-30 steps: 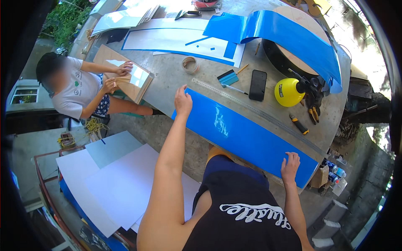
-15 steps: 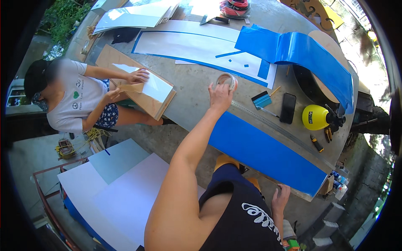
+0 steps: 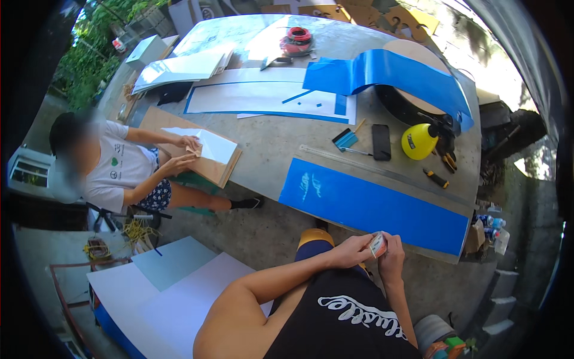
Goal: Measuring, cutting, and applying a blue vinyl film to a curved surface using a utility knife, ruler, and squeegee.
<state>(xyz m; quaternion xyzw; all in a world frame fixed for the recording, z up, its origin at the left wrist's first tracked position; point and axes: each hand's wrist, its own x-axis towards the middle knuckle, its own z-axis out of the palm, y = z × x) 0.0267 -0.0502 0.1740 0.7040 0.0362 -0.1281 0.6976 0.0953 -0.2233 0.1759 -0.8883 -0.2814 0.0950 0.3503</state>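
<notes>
A roll of tape [image 3: 377, 245] is held up in front of my body, by the near edge of the table. My left hand [image 3: 351, 251] grips its left side with closed fingers, and my right hand [image 3: 392, 256] closes on its other side. Just beyond both hands lies a long blue sheet [image 3: 382, 209] on the table, with a glossy reflection toward its left end. Along the sheet's far side runs a metal ruler [image 3: 388, 175].
Farther back are a blue squeegee [image 3: 345, 139], a phone [image 3: 381, 143], a yellow spray bottle [image 3: 417, 142], a utility knife [image 3: 436, 178] and a draped blue film [image 3: 388, 70]. At left a co-worker [image 3: 122, 164] handles a wooden board [image 3: 224, 170]. White panels [image 3: 197, 299] lie lower left.
My left hand has lifted the tape roll off the table and brought it back to my right hand, which now holds it too. The co-worker's hands have come together on the board.
</notes>
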